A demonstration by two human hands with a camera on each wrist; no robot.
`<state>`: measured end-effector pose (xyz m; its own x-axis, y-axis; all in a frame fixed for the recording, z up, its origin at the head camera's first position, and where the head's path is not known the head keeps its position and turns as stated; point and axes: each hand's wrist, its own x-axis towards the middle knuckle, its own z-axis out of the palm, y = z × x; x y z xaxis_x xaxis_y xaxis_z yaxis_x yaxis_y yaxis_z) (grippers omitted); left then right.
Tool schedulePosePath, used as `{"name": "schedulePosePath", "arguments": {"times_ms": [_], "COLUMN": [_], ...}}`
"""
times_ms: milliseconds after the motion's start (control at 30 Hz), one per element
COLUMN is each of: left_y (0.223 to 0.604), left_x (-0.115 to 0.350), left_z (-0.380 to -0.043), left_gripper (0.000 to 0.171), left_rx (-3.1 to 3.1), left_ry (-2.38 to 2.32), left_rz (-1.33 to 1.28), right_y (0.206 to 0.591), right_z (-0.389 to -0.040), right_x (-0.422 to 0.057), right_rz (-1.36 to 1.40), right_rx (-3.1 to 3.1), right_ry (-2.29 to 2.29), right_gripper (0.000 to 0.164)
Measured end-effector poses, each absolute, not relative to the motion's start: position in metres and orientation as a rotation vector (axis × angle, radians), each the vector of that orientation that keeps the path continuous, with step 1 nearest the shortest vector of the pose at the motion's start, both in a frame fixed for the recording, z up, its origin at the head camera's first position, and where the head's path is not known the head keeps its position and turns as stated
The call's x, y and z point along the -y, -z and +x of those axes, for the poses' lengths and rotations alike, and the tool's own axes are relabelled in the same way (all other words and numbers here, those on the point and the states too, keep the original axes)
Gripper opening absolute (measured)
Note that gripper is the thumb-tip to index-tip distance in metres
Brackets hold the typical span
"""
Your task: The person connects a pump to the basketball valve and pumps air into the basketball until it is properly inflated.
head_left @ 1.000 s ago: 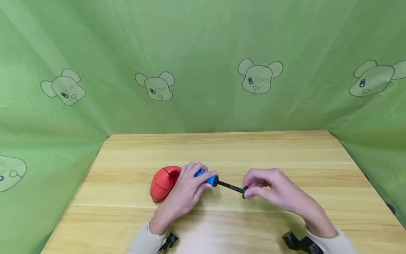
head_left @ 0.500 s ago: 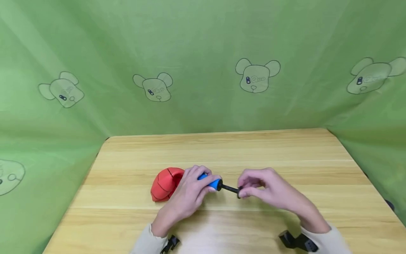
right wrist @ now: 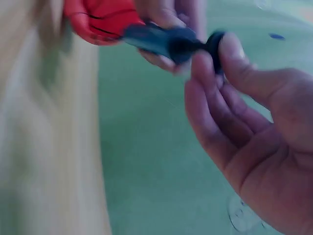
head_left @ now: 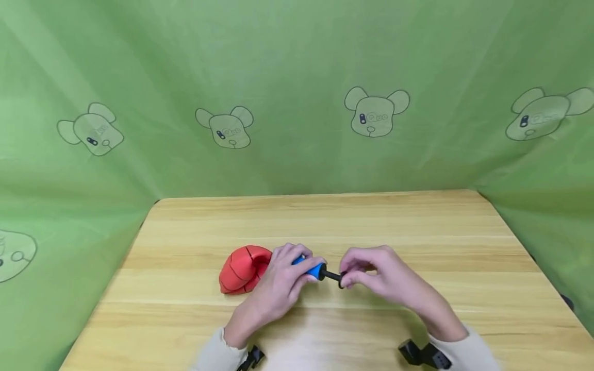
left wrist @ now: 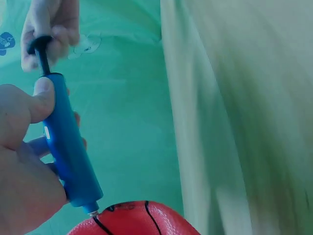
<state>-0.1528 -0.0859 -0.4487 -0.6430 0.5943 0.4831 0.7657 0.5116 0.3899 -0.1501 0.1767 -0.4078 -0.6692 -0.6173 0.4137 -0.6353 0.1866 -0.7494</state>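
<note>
My left hand (head_left: 278, 283) grips the blue barrel of a small hand pump (left wrist: 71, 142), thumb along its side near the black collar. From the collar a short stretch of black rod (head_left: 332, 275) sticks out. My right hand (head_left: 380, 273) pinches the round black handle (right wrist: 215, 49) at the rod's end between thumb and fingers. At the other end, the pump's metal tip meets a red ball (head_left: 241, 270) with black lines. The ball is slack, with a deep dent folded into its side, and sits left of my left hand, partly hidden behind it.
The ball rests on a light wooden table (head_left: 371, 216). A green curtain (head_left: 297, 154) printed with bear heads surrounds the table's back and sides. Black camera mounts (head_left: 424, 354) are strapped at both wrists, low over the table.
My right hand has moved left, pushing the handle toward the barrel, so less rod shows. My left hand and the pump have shifted slightly right; the ball looks much the same.
</note>
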Motion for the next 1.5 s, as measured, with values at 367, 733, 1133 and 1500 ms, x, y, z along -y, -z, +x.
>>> {"name": "schedulePosePath", "arguments": {"times_ms": [367,733,1133,1500], "left_y": [0.448,0.449,0.448,0.441], "left_x": [0.09,0.096,0.093,0.105], "left_z": [-0.151,-0.16,-0.153,-0.159], "left_gripper": [0.031,0.03,0.03,0.035], "left_rx": [2.479,2.494,2.494,2.449], "left_ry": [0.771,0.78,0.787,0.812], "left_rz": [-1.107,-1.084,-1.095,-1.033], "right_y": [0.397,0.396,0.409,0.382], "right_z": [-0.146,-0.144,-0.149,-0.135], "right_x": [-0.188,-0.195,-0.168,-0.206], "right_rz": [1.266,1.224,1.157,1.232], "right_rx": [2.496,2.465,2.455,2.405], "right_ry": [-1.497,-1.528,-1.515,-1.661], "right_gripper": [0.016,0.018,0.014,0.025]}}
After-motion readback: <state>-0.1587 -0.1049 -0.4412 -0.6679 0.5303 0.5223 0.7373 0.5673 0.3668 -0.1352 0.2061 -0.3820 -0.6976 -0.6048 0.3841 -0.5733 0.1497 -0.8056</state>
